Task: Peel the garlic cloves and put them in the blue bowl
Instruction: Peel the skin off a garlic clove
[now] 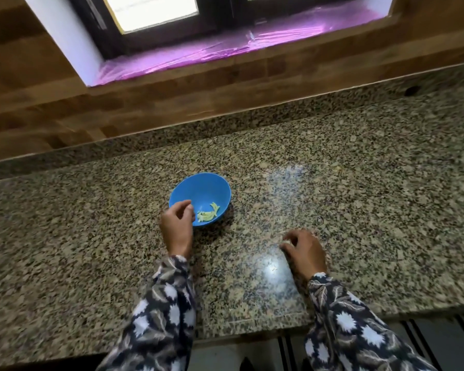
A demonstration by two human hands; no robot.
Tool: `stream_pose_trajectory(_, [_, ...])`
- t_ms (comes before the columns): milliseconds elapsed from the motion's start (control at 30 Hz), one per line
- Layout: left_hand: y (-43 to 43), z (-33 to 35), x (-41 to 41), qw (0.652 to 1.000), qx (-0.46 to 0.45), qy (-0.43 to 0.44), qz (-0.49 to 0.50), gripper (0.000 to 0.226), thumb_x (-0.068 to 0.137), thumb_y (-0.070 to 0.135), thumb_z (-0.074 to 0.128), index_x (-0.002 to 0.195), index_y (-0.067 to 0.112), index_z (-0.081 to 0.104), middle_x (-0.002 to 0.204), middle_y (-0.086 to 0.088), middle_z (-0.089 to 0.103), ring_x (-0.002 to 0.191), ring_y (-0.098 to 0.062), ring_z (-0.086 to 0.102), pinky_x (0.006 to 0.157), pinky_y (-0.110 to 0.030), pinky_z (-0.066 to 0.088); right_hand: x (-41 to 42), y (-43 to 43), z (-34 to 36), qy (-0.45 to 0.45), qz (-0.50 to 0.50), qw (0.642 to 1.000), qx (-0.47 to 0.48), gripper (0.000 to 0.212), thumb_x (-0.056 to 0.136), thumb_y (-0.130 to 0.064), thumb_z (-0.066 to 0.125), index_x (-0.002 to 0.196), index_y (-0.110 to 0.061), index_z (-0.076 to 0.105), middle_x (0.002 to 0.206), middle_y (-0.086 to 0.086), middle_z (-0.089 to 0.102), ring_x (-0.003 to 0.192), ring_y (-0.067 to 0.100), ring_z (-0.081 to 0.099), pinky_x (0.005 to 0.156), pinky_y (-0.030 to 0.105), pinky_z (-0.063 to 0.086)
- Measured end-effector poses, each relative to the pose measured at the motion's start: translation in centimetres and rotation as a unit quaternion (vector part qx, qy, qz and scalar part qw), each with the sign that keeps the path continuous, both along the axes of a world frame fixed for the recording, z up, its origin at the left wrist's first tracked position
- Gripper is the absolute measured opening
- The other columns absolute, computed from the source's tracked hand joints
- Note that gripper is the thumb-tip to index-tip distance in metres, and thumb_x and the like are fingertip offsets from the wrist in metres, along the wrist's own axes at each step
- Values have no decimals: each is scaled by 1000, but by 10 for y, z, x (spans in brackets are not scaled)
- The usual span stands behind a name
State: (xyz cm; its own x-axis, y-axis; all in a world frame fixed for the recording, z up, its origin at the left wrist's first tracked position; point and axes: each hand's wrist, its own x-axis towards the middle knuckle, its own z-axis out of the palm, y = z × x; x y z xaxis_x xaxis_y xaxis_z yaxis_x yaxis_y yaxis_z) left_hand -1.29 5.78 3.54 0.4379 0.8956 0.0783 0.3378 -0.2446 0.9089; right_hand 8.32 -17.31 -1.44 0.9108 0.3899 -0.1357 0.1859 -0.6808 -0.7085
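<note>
A small blue bowl (pixel 206 187) stands on the speckled granite counter (pixel 359 183). Several pale peeled garlic cloves (pixel 208 211) lie in its near side. My left hand (pixel 176 227) hovers over the bowl's near left rim, fingers curled loosely with the tips over the bowl, and nothing shows in it. My right hand (pixel 304 251) rests on the counter to the right of the bowl, fingers curled down. Something small and pale (pixel 286 242) shows at its fingertips; it is too blurred to tell what it is.
A wood-panelled wall (pixel 172 103) rises behind the counter, under a window with a pink-lit sill (pixel 198 56). The counter's front edge (pixel 252 332) runs just below my patterned sleeves, with dark cabinet fronts beneath.
</note>
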Motion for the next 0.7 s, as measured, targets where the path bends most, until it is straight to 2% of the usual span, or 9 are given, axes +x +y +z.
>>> stream_pose_trajectory(67, [-26, -2, -6, 998, -20, -4, -66, 20, 87, 7, 62, 107, 5, 66, 90, -4, 69, 78, -15, 67, 69, -22, 57, -4, 8, 4, 75, -48, 992, 91, 18, 79, -12, 71, 96, -6, 68, 94, 6, 69, 72, 10, 60, 63, 15, 49])
stream_pose_trajectory(100, [-40, -5, -5, 991, -62, -1, -118, 19, 87, 8, 63, 105, 7, 66, 89, -2, 69, 77, -12, 66, 66, -19, 56, -7, 12, 6, 143, -79, 973, 162, 17, 78, -8, 71, 94, -2, 67, 90, 9, 68, 65, 8, 59, 55, 11, 48])
stream_pose_trajectory(167, [-66, -12, 0, 962, -168, 17, -216, 22, 86, 9, 63, 107, 4, 66, 90, -3, 70, 77, -13, 67, 63, -18, 55, -14, 18, 12, 305, -139, 889, 311, 14, 79, -4, 68, 92, 1, 65, 82, 12, 66, 58, 14, 58, 47, 15, 51])
stream_pose_trajectory(233, [-85, -19, 6, 936, -241, 34, -254, 27, 84, 6, 65, 110, -2, 64, 92, -9, 70, 77, -19, 68, 66, -23, 57, -21, 23, 16, 413, -184, 801, 392, 9, 81, -1, 64, 90, -2, 64, 76, 10, 67, 59, 18, 64, 49, 22, 55])
stream_pose_trajectory(300, [-95, -24, 8, 920, -283, 21, -270, 25, 82, 1, 66, 107, -6, 65, 85, -9, 72, 73, -16, 69, 66, -23, 57, -23, 27, 15, 441, -208, 757, 435, 10, 83, 2, 61, 92, -1, 64, 76, 11, 70, 60, 16, 69, 50, 21, 55])
stream_pose_trajectory(367, [-99, -28, 7, 920, -274, 7, -280, 22, 80, -2, 67, 102, -5, 69, 81, -5, 73, 73, -14, 69, 68, -25, 57, -25, 30, 14, 444, -218, 735, 463, 12, 83, 3, 60, 95, 1, 63, 81, 13, 69, 62, 15, 69, 55, 21, 57])
stream_pose_trajectory(467, [-97, -31, 6, 939, -232, -10, -255, 19, 79, 4, 71, 98, 4, 72, 88, -10, 73, 79, -19, 70, 74, -31, 57, -30, 32, 13, 431, -218, 733, 479, 14, 83, 4, 60, 96, 2, 64, 85, 14, 70, 70, 16, 70, 62, 21, 57])
stream_pose_trajectory(600, [-94, -30, 5, 943, -231, -49, -235, 15, 80, 5, 70, 95, 4, 72, 81, -3, 74, 76, -15, 71, 64, -22, 55, -34, 32, 17, 353, -167, 803, 451, 13, 82, 1, 63, 93, -4, 66, 90, 14, 71, 77, 19, 70, 63, 22, 57])
stream_pose_trajectory(700, [-92, -27, 7, 933, -265, -72, -233, 16, 81, 0, 67, 97, -2, 71, 83, -7, 74, 79, -20, 71, 68, -26, 57, -33, 32, 23, 307, -113, 844, 425, 22, 84, -3, 62, 105, -8, 64, 97, 6, 70, 88, 22, 68, 76, 30, 57])
